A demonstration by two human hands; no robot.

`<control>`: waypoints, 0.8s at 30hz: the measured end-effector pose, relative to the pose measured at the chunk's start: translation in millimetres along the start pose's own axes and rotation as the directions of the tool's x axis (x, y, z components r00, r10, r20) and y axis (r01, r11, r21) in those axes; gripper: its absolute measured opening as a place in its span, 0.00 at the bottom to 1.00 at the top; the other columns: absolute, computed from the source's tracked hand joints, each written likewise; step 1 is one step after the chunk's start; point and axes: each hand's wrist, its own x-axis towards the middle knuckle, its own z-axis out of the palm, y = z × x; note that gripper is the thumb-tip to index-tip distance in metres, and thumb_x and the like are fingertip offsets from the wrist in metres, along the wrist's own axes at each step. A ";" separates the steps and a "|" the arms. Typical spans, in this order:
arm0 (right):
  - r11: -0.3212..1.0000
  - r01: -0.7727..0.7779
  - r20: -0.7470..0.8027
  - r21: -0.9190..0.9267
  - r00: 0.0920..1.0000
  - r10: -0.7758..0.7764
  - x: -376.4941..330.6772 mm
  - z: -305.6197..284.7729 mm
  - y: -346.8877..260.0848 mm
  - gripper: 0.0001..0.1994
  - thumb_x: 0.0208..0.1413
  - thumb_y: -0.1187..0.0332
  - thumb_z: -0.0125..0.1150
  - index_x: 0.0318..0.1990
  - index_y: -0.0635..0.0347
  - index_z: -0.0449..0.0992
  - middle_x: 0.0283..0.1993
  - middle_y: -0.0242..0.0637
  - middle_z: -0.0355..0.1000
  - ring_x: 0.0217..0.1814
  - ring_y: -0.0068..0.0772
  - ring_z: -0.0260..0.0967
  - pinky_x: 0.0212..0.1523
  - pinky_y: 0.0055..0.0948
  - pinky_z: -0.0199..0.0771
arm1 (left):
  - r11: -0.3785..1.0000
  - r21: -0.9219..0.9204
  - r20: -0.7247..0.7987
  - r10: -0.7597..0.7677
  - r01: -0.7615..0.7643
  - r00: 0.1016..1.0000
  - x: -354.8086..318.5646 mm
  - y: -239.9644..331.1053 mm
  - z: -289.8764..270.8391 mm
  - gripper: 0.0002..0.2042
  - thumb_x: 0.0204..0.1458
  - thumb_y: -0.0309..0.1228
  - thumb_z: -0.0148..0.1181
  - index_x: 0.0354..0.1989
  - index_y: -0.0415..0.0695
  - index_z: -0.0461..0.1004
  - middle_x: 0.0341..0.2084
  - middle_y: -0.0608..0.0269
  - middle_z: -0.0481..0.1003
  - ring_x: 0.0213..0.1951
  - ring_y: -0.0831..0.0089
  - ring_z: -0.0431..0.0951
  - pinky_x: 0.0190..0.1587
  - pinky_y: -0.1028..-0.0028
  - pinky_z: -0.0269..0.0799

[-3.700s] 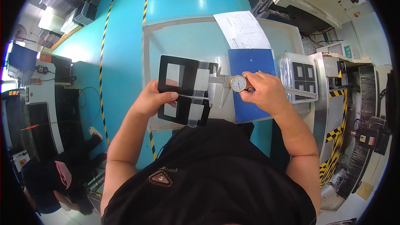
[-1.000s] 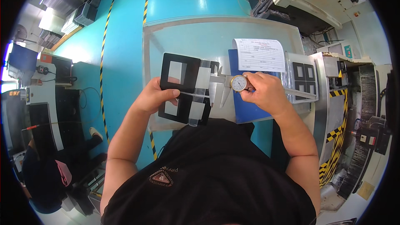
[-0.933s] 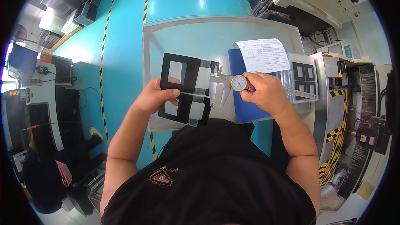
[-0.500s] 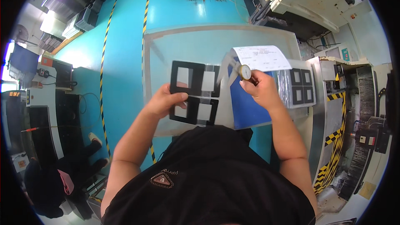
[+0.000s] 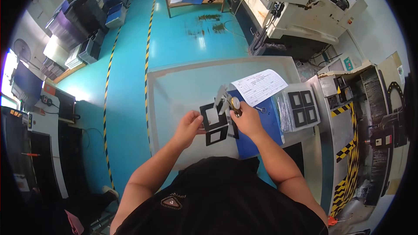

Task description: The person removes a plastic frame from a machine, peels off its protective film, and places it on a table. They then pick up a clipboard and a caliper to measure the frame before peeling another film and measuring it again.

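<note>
Measuring step, by the look of it: over the grey table (image 5: 174, 82), black windowed frame (image 5: 214, 124) lifted just above the near middle, pinched at its left edge by the left hand (image 5: 188, 127), fingers closed on it. Dial caliper (image 5: 229, 103) gripped in the closed right hand (image 5: 248, 119), steel beak set at the frame's far right corner, beside the blue folder (image 5: 261, 126) and white sheet (image 5: 259, 86). Next, probably, squaring beak to frame edge and holding both steady; exact contact too small to tell.
</note>
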 end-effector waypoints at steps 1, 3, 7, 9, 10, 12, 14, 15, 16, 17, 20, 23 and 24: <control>0.998 -0.052 0.008 0.031 0.999 0.052 0.5 -0.8 -5.4 0.13 0.51 0.65 0.66 0.37 0.66 0.72 0.30 0.50 0.73 0.34 0.55 0.73 0.35 0.40 0.72 | 0.998 0.066 0.007 0.020 -0.021 1.000 0.4 5.9 4.5 0.06 0.66 0.32 0.45 0.43 0.43 0.65 0.39 0.56 0.78 0.35 0.72 0.80 0.38 0.71 0.79; 0.996 -0.068 0.010 0.051 0.998 0.068 0.6 -2.0 -9.3 0.13 0.51 0.65 0.66 0.37 0.66 0.72 0.30 0.50 0.74 0.34 0.54 0.73 0.35 0.40 0.72 | 0.998 0.053 0.037 0.041 -0.043 0.998 2.4 11.8 8.0 0.07 0.66 0.32 0.45 0.43 0.42 0.64 0.39 0.56 0.77 0.37 0.71 0.80 0.38 0.71 0.78; 0.993 -0.085 0.021 0.077 0.996 0.084 4.8 -4.6 -11.7 0.13 0.51 0.65 0.66 0.37 0.65 0.73 0.31 0.49 0.75 0.34 0.52 0.74 0.35 0.39 0.72 | 0.997 0.010 0.110 0.081 -0.083 0.991 10.7 18.5 6.8 0.07 0.66 0.33 0.46 0.43 0.41 0.64 0.41 0.56 0.76 0.38 0.71 0.79 0.38 0.72 0.77; 0.993 -0.092 0.029 0.069 0.996 0.090 6.5 -7.4 -13.4 0.13 0.51 0.66 0.66 0.38 0.65 0.74 0.31 0.49 0.75 0.34 0.52 0.74 0.35 0.38 0.72 | 0.996 -0.002 0.137 0.083 -0.084 0.987 9.4 21.5 8.3 0.07 0.66 0.33 0.46 0.43 0.42 0.64 0.41 0.57 0.76 0.39 0.71 0.78 0.38 0.72 0.77; 0.993 -0.097 0.050 0.066 0.994 0.094 7.1 -9.2 -13.5 0.12 0.52 0.66 0.66 0.38 0.65 0.74 0.30 0.47 0.75 0.33 0.48 0.74 0.35 0.36 0.72 | 0.996 -0.037 0.135 0.086 -0.081 0.987 6.6 23.3 10.9 0.07 0.66 0.33 0.46 0.43 0.42 0.65 0.41 0.58 0.76 0.40 0.71 0.78 0.38 0.72 0.77; 0.992 -0.106 0.072 0.063 0.992 0.101 5.7 -7.9 -11.1 0.12 0.52 0.66 0.66 0.38 0.65 0.74 0.29 0.46 0.75 0.32 0.45 0.74 0.34 0.34 0.72 | 0.994 -0.072 0.133 0.086 -0.077 0.987 6.0 23.6 13.3 0.07 0.66 0.33 0.46 0.43 0.42 0.65 0.41 0.59 0.75 0.41 0.71 0.78 0.38 0.72 0.77; 0.959 -0.092 0.072 0.269 0.995 0.076 3.1 -3.8 -7.3 0.12 0.54 0.65 0.66 0.37 0.66 0.74 0.28 0.41 0.75 0.30 0.32 0.73 0.33 0.30 0.71 | 0.990 -0.056 0.146 0.137 -0.130 0.980 7.7 21.8 14.8 0.08 0.66 0.33 0.46 0.44 0.41 0.65 0.38 0.61 0.74 0.42 0.71 0.77 0.39 0.72 0.77; 0.958 -0.095 0.072 0.269 0.994 0.078 0.6 -2.5 -6.8 0.12 0.54 0.65 0.66 0.37 0.66 0.74 0.28 0.41 0.75 0.30 0.32 0.73 0.33 0.30 0.71 | 0.990 -0.055 0.147 0.134 -0.128 0.980 9.2 19.2 15.6 0.08 0.66 0.33 0.46 0.44 0.41 0.65 0.38 0.61 0.74 0.42 0.71 0.77 0.39 0.72 0.77; 0.949 -0.067 0.082 0.308 0.996 0.044 -1.6 -1.1 -10.5 0.13 0.54 0.64 0.67 0.37 0.66 0.74 0.28 0.38 0.74 0.30 0.27 0.71 0.33 0.28 0.70 | 0.989 -0.040 0.143 0.148 -0.143 0.979 11.1 16.8 16.3 0.08 0.66 0.33 0.46 0.44 0.41 0.66 0.37 0.61 0.74 0.41 0.72 0.77 0.39 0.71 0.76; 0.938 -0.041 0.091 0.346 0.996 0.010 -2.9 -0.3 -14.9 0.14 0.55 0.63 0.67 0.36 0.66 0.74 0.28 0.36 0.74 0.30 0.22 0.69 0.32 0.26 0.69 | 0.987 -0.024 0.139 0.161 -0.159 0.977 12.5 14.3 17.4 0.08 0.66 0.32 0.46 0.43 0.41 0.66 0.36 0.62 0.74 0.40 0.73 0.76 0.39 0.71 0.76; 0.894 -0.080 0.186 0.441 0.982 -0.004 -5.2 -3.2 -31.7 0.15 0.54 0.62 0.69 0.37 0.67 0.75 0.29 0.34 0.73 0.30 0.20 0.67 0.33 0.25 0.69 | 0.959 0.092 0.128 0.257 -0.269 0.958 14.7 7.5 26.7 0.06 0.65 0.29 0.46 0.41 0.39 0.67 0.34 0.63 0.73 0.37 0.76 0.74 0.38 0.73 0.75; 0.860 -0.143 0.261 0.490 0.965 0.012 -2.9 -2.6 -32.4 0.15 0.54 0.62 0.69 0.38 0.65 0.75 0.30 0.32 0.73 0.32 0.20 0.66 0.34 0.23 0.69 | 0.915 0.219 0.138 0.314 -0.338 0.939 21.4 5.4 32.6 0.05 0.63 0.27 0.48 0.37 0.38 0.67 0.29 0.64 0.72 0.33 0.78 0.72 0.34 0.76 0.72; 0.839 -0.167 0.294 0.518 0.956 0.008 -2.5 -3.5 -33.2 0.14 0.55 0.62 0.68 0.38 0.65 0.75 0.31 0.32 0.73 0.32 0.20 0.67 0.35 0.23 0.69 | 0.898 0.279 0.119 0.319 -0.340 0.940 22.9 5.9 33.8 0.05 0.63 0.26 0.48 0.37 0.38 0.67 0.28 0.64 0.72 0.32 0.78 0.72 0.33 0.76 0.71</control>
